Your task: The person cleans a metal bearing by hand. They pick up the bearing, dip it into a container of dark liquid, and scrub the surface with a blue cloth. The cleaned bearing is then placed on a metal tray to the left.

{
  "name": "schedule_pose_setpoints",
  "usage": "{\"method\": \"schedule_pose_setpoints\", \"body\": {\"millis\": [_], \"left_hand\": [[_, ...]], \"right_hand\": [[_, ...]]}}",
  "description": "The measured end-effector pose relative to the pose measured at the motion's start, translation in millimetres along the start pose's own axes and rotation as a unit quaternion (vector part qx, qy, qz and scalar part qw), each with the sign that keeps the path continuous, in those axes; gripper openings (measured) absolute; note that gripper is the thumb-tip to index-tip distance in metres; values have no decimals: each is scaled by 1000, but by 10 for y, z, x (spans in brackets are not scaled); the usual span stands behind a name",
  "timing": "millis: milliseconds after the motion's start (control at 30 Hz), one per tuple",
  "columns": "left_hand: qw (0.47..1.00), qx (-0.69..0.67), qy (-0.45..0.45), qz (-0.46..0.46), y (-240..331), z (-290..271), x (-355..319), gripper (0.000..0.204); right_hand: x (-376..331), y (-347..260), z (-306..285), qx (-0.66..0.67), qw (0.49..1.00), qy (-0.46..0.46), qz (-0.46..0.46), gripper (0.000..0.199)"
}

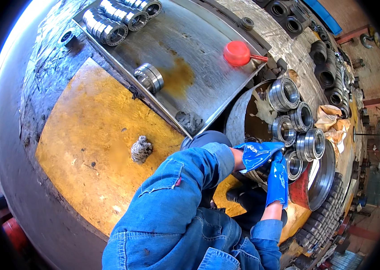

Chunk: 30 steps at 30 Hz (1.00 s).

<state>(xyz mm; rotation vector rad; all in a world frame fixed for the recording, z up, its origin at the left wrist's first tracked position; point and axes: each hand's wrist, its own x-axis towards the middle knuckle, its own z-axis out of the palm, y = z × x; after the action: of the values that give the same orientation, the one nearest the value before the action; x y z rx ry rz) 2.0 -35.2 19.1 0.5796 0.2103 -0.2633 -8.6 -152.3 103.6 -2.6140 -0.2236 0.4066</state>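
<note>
Blue gloves, wet and shiny, cover both of my hands, which meet in front of me. My left hand (257,155) reaches in from the left, its fingertips overlapping the upper end of my right hand (278,182), which points upward. How the fingers are bent, and whether anything lies between them, is hidden. Close beside them, several steel bearings rest at a round metal drum (237,119). Nearest to the hands is one bearing (294,165); others, including a bearing (310,145) and a bearing (284,94), sit just beyond.
A shallow metal tray (199,42) at upper left holds rows of bearings (104,27), a single bearing (148,78), a red scoop (237,53) and a grey rag (189,121). A crumpled rag (142,149) lies on the yellow board (82,139). Brown paper (331,123) lies at right, near a red-sided round pan (322,180).
</note>
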Motion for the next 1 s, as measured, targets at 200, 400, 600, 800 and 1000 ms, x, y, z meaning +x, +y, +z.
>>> {"method": "schedule_pose_setpoints", "body": {"millis": [200,400,600,800,1000], "left_hand": [[998,39,47,17,137,129,-202,41],[1000,15,14,-20,-21,120,-34,42],[966,-60,-251,-17,-133,-373,291,39],[991,135,1,21,63,-2,-77,47],[925,305,-65,218,-117,-397,109,46]], "right_hand": [[14,23,28,1,1000,3,0,67],[25,115,-53,1,1000,22,7,66],[247,83,169,-54,997,55,12,68],[194,136,114,-49,997,46,37,69],[194,18,140,-44,998,23,36,70]]}}
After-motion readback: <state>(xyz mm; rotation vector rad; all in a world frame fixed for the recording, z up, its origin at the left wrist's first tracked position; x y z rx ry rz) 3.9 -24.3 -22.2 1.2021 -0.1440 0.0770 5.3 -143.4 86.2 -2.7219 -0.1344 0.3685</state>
